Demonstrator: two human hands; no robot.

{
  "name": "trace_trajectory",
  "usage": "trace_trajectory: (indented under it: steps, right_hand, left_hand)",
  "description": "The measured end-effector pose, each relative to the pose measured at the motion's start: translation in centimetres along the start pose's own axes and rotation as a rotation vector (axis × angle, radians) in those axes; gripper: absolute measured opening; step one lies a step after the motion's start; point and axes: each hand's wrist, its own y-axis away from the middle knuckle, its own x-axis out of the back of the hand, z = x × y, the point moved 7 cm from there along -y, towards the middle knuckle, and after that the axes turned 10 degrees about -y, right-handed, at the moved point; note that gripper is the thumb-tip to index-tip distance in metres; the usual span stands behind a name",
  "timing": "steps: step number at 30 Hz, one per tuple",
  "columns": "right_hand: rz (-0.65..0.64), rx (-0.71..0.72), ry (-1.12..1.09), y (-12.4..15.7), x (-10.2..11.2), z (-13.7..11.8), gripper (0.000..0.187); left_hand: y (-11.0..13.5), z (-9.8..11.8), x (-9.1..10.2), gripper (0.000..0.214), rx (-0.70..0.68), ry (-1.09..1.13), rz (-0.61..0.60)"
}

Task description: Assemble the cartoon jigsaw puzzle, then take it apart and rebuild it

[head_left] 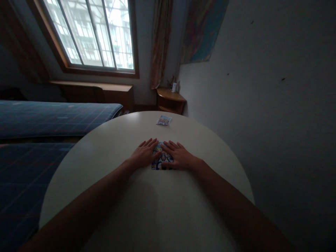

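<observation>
A colourful printed sheet (159, 164), perhaps a card or a small puzzle, lies flat on the white round table (110, 147). My left hand (145, 153) rests palm down over its left edge, fingers stretched out and the thumb across the print. Over its right part lies my right hand (179, 156), also flat with fingers spread. Both hands cover parts of the picture, so its full outline is hidden. Farther back on the tabletop sits a small printed packet (164, 120), apart from both hands.
Left of the table stand mattresses with a blue checked cover (52, 117). A wooden corner shelf (170, 94) with small items is behind the table, near a barred window (91, 35). The wall (236, 112) runs along the right.
</observation>
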Motion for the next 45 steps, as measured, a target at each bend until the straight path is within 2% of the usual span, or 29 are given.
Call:
trace_trajectory:
  steps: [5,9,15,21,27,33,39,45]
  right_hand:
    - [0.035,-0.016,-0.063,-0.1,0.2,0.6,0.075]
    - [0.119,0.021,-0.106,-0.6,0.7,0.9,0.057]
    - [0.256,0.018,-0.189,-1.6,1.1,2.1,0.04]
    - [0.284,-0.034,-0.198,-2.0,0.9,2.8,0.037]
    - [0.268,-0.052,-0.175,-2.0,0.7,2.8,0.04]
    - [0.247,-0.068,-0.14,-1.7,0.9,2.4,0.042]
    - [0.238,-0.116,-0.085,-1.4,1.0,1.8,0.043]
    - [0.195,-0.154,-0.029,-0.5,0.2,1.2,0.056]
  left_hand:
    - [-0.7,-0.3,-0.2,0.06,0.166,-0.019,0.029]
    - [-1.3,-0.9,0.1,0.065,0.292,-0.038,0.048]
    - [-1.8,-1.3,0.4,0.063,0.356,-0.055,0.061]
    - [-1.7,-1.0,0.2,0.07,0.294,-0.06,0.041]
    - [-1.0,0.1,-0.1,0.068,0.092,-0.043,-0.031]
    - [0.8,1.4,0.2,0.069,-0.062,-0.029,-0.062]
    - [3.1,2.4,0.5,0.077,-0.124,-0.033,-0.055]
    - [3.4,2.4,0.5,0.068,-0.094,-0.048,-0.032]
